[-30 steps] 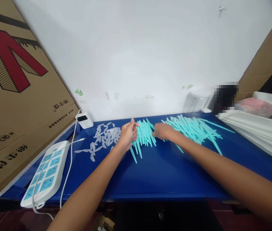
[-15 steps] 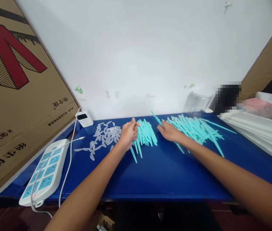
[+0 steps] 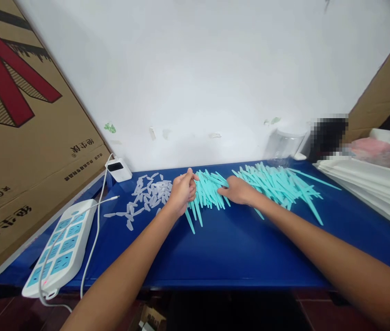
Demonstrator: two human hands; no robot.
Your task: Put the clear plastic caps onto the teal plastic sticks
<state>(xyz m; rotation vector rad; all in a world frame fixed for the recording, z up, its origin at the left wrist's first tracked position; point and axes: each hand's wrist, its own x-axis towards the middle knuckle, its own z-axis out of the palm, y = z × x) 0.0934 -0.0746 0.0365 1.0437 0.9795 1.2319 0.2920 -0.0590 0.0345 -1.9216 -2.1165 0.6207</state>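
My left hand is closed, thumb against curled fingers, over the left edge of a small pile of slim, tapered teal plastic sticks. Whatever it may hold is hidden. My right hand pinches a teal stick at the right side of that pile, its tip pointing up and left. To the right of this hand spreads a bigger, looser heap of the same teal sticks. Small translucent plastic pieces, flat and elongated, lie scattered to the left of my left hand.
A white power strip with cables lies on the blue table at left, near a small white device. A clear plastic container stands by the wall. White trays are stacked at right; a large cardboard box stands at left.
My right hand has moved slightly left and lowered its teal stick from above the table onto the smaller pile. My left hand stays closed in nearly the same spot.
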